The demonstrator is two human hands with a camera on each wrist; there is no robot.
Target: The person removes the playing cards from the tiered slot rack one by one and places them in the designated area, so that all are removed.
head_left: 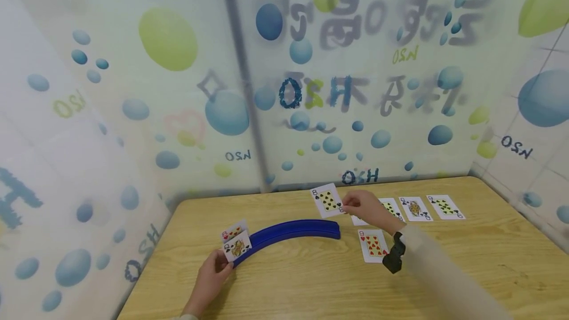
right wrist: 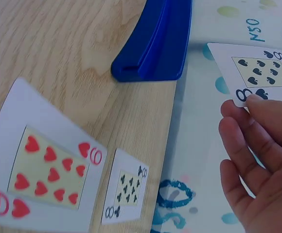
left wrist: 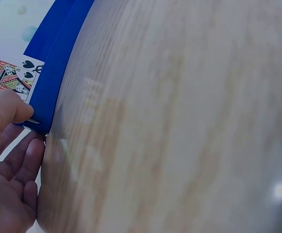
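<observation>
The card holder (head_left: pixel 295 228) runs lengthwise in a curve rightward from the left hand (head_left: pixel 209 276), which grips one end; the right hand (head_left: pixel 370 209), nearer the other, pinches a playing card (head_left: pixel 326 201).

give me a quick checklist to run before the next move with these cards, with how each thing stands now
1. Right hand grips the eight of spades: ok, pinched at one corner.
2. Eight of spades in the blue holder: not ok, held apart from it.
3. Room in the holder: ok, its right part bears no card.
4. Left hand at the holder's left end: ok; grip firmness, cannot tell.
5. Queen of spades fully seated: cannot tell, thumb at its lower corner.
6. Nine of hearts clear of the holder: ok.
</observation>
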